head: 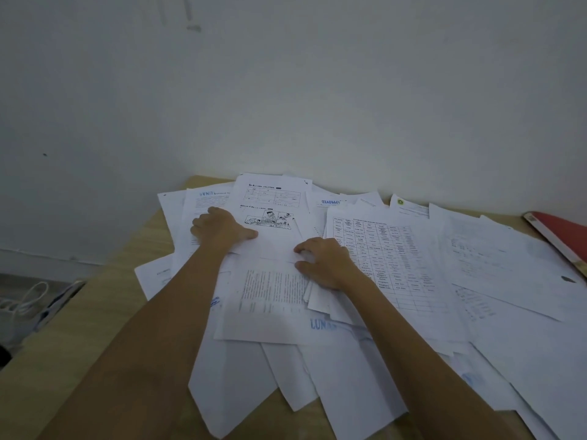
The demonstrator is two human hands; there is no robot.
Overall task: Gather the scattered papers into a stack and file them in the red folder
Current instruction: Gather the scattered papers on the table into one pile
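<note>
Papers [273, 296] under both hands; left hand [222, 230] flat, pressing; right hand [324, 262] pinching them; red folder [565, 236] far right

red folder [567, 237] partly off-frame, rt

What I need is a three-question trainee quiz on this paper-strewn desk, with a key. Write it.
1. True or false: the red folder lies at the far right of the table.
2. The left hand rests on: A) the scattered papers; B) the red folder; C) bare wood.
3. Fill in: the grid-table sheet lies to the ____ of the right hand.
Key: 1 true; 2 A; 3 right.
</note>
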